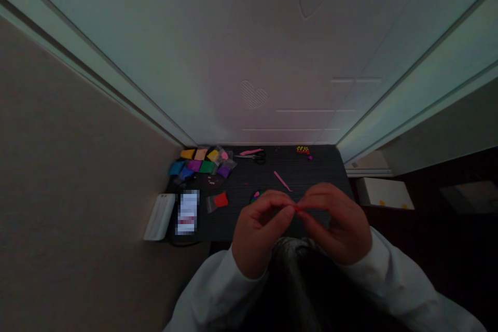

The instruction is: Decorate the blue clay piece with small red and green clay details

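My left hand [261,232] and my right hand [337,222] meet above the front of the dark table. Between their fingertips is a small red piece of modelling clay [297,208], pinched from both sides and mostly covered by the fingers. Just left of my left hand, a small dark item with pink and green bits [256,196] is partly hidden. Beyond the hands lies a pair of pink tweezers [282,180]. An opened clear bag with red clay [221,200] rests farther left.
Several packets of coloured clay [194,166] cluster at the table's back left, near black-handled scissors [257,156]. A phone with a lit screen [187,212] and a white case [159,217] line the left edge. A red piece with yellow dots [302,150] sits at the back right.
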The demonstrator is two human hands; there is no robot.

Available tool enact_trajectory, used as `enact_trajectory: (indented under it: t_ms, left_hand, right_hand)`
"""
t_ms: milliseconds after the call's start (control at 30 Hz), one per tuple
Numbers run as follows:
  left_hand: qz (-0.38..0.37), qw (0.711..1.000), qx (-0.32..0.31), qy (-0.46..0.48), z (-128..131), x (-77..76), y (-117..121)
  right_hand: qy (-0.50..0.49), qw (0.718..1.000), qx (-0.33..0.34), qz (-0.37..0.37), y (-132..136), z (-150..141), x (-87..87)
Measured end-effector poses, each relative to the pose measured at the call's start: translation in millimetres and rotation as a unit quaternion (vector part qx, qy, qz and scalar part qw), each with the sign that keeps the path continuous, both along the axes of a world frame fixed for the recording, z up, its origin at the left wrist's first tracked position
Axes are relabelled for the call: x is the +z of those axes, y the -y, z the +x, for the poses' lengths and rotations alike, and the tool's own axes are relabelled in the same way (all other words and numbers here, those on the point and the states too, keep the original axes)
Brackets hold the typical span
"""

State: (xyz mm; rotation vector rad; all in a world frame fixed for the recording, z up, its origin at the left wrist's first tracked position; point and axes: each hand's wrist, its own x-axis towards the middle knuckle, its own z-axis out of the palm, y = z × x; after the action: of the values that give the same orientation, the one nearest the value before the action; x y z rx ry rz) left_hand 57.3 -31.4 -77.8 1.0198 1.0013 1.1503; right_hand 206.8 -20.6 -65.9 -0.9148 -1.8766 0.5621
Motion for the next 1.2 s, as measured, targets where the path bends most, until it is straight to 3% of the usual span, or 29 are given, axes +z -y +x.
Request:
enact_trajectory:
  t_ms: [1200]
  left_hand:
    - [0.015, 1.000, 0.008, 0.026, -1.9, -5.5, 1.4]
  right_hand:
    - [-0.015, 1.000, -0.004, 0.001, -2.3, -0.7, 1.4]
